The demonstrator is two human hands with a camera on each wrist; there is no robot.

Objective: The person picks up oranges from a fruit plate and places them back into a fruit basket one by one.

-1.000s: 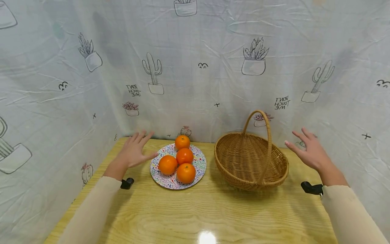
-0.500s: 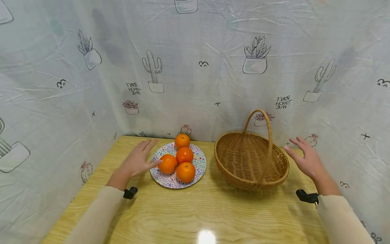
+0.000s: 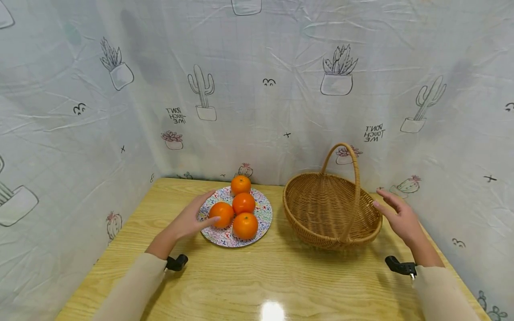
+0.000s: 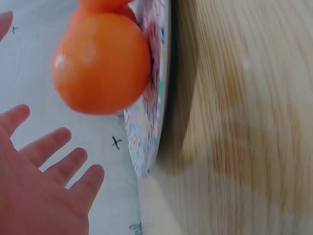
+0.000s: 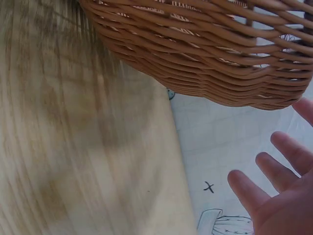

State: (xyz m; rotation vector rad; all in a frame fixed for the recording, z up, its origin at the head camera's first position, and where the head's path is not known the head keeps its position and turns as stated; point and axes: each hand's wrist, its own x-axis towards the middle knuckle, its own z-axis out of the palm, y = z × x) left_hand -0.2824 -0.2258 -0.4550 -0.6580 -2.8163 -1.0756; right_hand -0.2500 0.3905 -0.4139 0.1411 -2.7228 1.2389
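Observation:
Several oranges sit on a round, colorfully speckled plate [image 3: 263, 216] at the left; the leftmost orange [image 3: 221, 215] is nearest my left hand [image 3: 190, 222]. That hand hovers over the plate's left edge, thumb overlapping the fruit in the head view. In the left wrist view its fingers are spread and a gap separates them from the orange [image 4: 100, 63]. To the right stands a brown wicker basket [image 3: 317, 209] with a tall arched handle [image 3: 356, 189]. My right hand [image 3: 403, 223] is beside its right rim, fingers extended; in the right wrist view one fingertip overlaps the wicker's edge.
The wooden table [image 3: 241, 281] meets a white curtain [image 3: 241, 111] printed with cacti along its back and sides. Another orange [image 3: 240, 185] lies at the plate's far edge, near the curtain. Black camera mounts [image 3: 176, 263] sit at both wrists.
My left hand has moved right and down toward the leftmost orange. My right hand has come lower and closer to the basket's right rim. Oranges, plate and basket stay in place.

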